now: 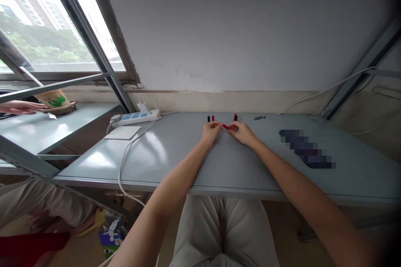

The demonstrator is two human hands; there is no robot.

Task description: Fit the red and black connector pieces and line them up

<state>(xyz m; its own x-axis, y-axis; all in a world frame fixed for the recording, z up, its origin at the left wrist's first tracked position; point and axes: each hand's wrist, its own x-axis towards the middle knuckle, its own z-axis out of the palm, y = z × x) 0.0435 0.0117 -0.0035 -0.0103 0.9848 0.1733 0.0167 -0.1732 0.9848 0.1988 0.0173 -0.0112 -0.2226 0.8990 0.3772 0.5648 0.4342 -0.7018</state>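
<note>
A small red stick-like piece (225, 127) is held between my two hands above the grey table. My left hand (211, 131) pinches its left end, and my right hand (240, 132) has its fingers closed on the right end. Just behind my left hand, a black piece (208, 119) and a red piece (213, 118) stand upright side by side. Behind my right hand are another red piece (234, 117) and a black one close together, their lower parts hidden by the hand.
Small dark bits (260, 118) lie at the back right, with a blurred dark flat object (307, 149) nearer. A power strip (136, 117), white pad (123, 132) and cable (120, 162) are at left. Another person's hand (23, 107) is beside a cup (56, 98) far left.
</note>
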